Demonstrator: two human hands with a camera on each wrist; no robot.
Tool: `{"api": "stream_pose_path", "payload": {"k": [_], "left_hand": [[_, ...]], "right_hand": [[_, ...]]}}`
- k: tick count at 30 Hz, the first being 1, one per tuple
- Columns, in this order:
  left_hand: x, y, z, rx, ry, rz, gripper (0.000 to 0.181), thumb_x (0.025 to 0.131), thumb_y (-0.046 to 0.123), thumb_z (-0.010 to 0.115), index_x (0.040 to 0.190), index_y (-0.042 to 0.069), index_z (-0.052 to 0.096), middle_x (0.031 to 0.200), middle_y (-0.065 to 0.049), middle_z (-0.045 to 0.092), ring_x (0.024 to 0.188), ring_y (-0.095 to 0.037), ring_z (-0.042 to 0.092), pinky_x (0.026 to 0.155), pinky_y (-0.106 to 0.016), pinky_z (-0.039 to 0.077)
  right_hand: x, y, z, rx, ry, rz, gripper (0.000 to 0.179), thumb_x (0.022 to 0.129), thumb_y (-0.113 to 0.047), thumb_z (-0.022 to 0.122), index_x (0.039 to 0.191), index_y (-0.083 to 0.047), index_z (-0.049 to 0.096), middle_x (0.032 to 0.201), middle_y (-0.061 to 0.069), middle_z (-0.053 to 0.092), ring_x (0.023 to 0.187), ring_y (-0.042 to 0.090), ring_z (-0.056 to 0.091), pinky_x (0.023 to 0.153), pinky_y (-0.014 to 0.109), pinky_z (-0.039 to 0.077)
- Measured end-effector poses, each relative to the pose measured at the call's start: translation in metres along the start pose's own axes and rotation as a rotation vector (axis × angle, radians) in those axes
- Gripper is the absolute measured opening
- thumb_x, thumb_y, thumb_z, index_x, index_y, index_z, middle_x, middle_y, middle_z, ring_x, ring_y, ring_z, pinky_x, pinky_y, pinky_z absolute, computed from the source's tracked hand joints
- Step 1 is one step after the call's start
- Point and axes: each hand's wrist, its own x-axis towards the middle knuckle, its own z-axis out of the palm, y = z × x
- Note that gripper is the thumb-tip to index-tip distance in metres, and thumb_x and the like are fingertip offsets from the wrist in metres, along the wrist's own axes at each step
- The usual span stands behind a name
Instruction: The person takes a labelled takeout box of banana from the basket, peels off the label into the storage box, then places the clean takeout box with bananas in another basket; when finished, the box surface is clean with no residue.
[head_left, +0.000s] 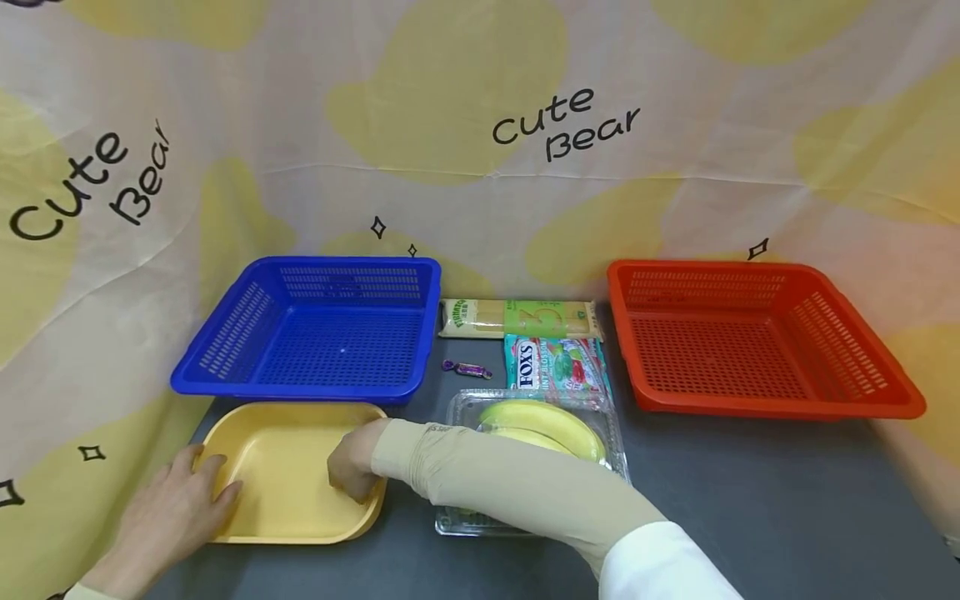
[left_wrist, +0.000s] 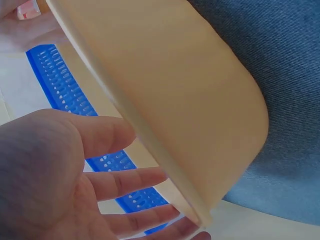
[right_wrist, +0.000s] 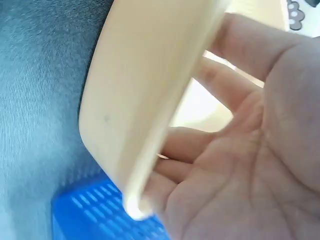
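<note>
Tray (head_left: 277, 467), pale yellow and rounded at the corners, lies between the two hands in the head view, its visible floor bare. Left hand (head_left: 168, 508) is at the tray's left rim, fingers spread and relaxed, not clenched; the thumb reaches over the inside. Right hand (head_left: 356, 458) grips the opposite rim, fingers bent down over the edge. Directly beyond both grips, just past the tray's far edge, sits the blue basket (head_left: 300, 390). To the right of the right hand's grip, partly under the beige sleeve (head_left: 510, 483), is a clear plastic box (head_left: 450, 521) with bananas (head_left: 543, 421) in it. Beyond that grip and to its right: a purple wrapped candy (head_left: 467, 369), a Fox's candy bag (head_left: 558, 367), then a long green-labelled packet (head_left: 521, 319). The red basket (head_left: 780, 408) stands well apart, far right of both grips. Left wrist view: thumb and fingers extend almost straight over the rim, tips touching its inner side; the blue basket shows behind them, part of another hand at upper left. Right wrist view: fingers hook over the rim, some tips hidden behind the wall, palm facing the outside; the blue basket shows below the grip.
</note>
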Motion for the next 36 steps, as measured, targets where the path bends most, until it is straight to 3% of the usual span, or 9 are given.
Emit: {"api": "stream_pose_path", "payload": {"k": [4, 7, 12, 14, 19, 23, 29, 32, 36], "left_hand": [[0.000, 0.003, 0.001, 0.002, 0.046, 0.017, 0.043, 0.087, 0.025, 0.068, 0.114, -0.007, 0.058, 0.117, -0.043, 0.050, 0.092, -0.059, 0.053, 0.070, -0.067, 0.044], [0.000, 0.008, 0.003, 0.000, 0.143, 0.043, 0.041, 0.084, 0.021, 0.070, 0.112, -0.006, 0.060, 0.115, -0.042, 0.051, 0.091, -0.060, 0.053, 0.070, -0.067, 0.043], [0.001, 0.029, 0.003, -0.003, 0.320, 0.147, 0.037, 0.074, 0.016, 0.075, 0.103, -0.005, 0.064, 0.104, -0.033, 0.059, 0.085, -0.053, 0.057, 0.063, -0.064, 0.045], [0.003, 0.041, 0.002, -0.008, 0.365, 0.189, 0.036, 0.072, 0.015, 0.076, 0.099, -0.004, 0.066, 0.099, -0.028, 0.062, 0.083, -0.048, 0.059, 0.059, -0.061, 0.046], [0.008, 0.071, -0.004, -0.054, 0.422, 0.260, 0.033, 0.072, 0.013, 0.076, 0.099, -0.004, 0.068, 0.093, -0.019, 0.065, 0.083, -0.040, 0.061, 0.066, -0.054, 0.049], [0.012, 0.095, -0.012, -0.100, 0.432, 0.314, 0.032, 0.075, 0.013, 0.075, 0.101, -0.003, 0.067, 0.093, -0.017, 0.066, 0.085, -0.037, 0.063, 0.072, -0.052, 0.050], [0.020, 0.129, -0.018, -0.157, 0.461, 0.408, 0.030, 0.078, 0.012, 0.072, 0.104, -0.003, 0.066, 0.095, -0.016, 0.067, 0.089, -0.034, 0.064, 0.077, -0.048, 0.053], [0.021, 0.145, -0.020, -0.182, 0.425, 0.422, 0.028, 0.081, 0.014, 0.072, 0.105, 0.001, 0.066, 0.099, -0.013, 0.068, 0.093, -0.031, 0.065, 0.077, -0.046, 0.054], [0.019, 0.163, -0.023, -0.232, 0.296, 0.395, 0.029, 0.084, 0.018, 0.073, 0.108, 0.004, 0.067, 0.103, -0.008, 0.067, 0.096, -0.025, 0.065, 0.078, -0.043, 0.056]], "right_hand": [[-0.016, 0.007, 0.002, 0.136, 0.120, -0.027, 0.043, 0.100, -0.029, 0.048, 0.141, -0.038, 0.049, 0.133, -0.021, 0.055, 0.113, -0.006, 0.049, 0.087, 0.012, 0.040], [-0.035, 0.014, 0.004, 0.114, 0.222, -0.098, 0.043, 0.099, -0.025, 0.051, 0.142, -0.033, 0.050, 0.137, -0.018, 0.056, 0.124, -0.003, 0.051, 0.099, 0.014, 0.041], [-0.079, 0.029, 0.018, 0.041, 0.487, -0.192, 0.027, 0.096, -0.022, 0.056, 0.122, -0.022, 0.064, 0.115, -0.011, 0.066, 0.105, 0.004, 0.061, 0.089, 0.019, 0.050], [-0.099, 0.037, 0.027, 0.031, 0.578, -0.197, 0.027, 0.097, -0.022, 0.057, 0.122, -0.020, 0.065, 0.116, -0.009, 0.067, 0.104, 0.005, 0.062, 0.088, 0.018, 0.051], [-0.145, 0.060, 0.051, 0.103, 0.721, -0.162, 0.034, 0.098, -0.023, 0.058, 0.130, -0.015, 0.062, 0.127, -0.003, 0.066, 0.117, 0.011, 0.061, 0.099, 0.021, 0.050], [-0.171, 0.075, 0.076, 0.207, 0.796, -0.118, 0.034, 0.097, -0.022, 0.060, 0.129, -0.012, 0.064, 0.127, 0.001, 0.067, 0.119, 0.014, 0.062, 0.101, 0.026, 0.049], [-0.196, 0.091, 0.115, 0.301, 0.870, -0.037, 0.033, 0.093, -0.020, 0.065, 0.125, -0.010, 0.066, 0.122, 0.003, 0.068, 0.114, 0.017, 0.064, 0.097, 0.032, 0.053], [-0.204, 0.098, 0.134, 0.323, 0.907, 0.002, 0.032, 0.091, -0.018, 0.068, 0.122, -0.010, 0.068, 0.117, 0.002, 0.070, 0.109, 0.017, 0.066, 0.092, 0.034, 0.055], [-0.213, 0.103, 0.160, 0.370, 0.948, 0.051, 0.030, 0.089, -0.015, 0.070, 0.119, -0.011, 0.069, 0.115, 0.000, 0.069, 0.107, 0.017, 0.066, 0.090, 0.035, 0.056]]}}
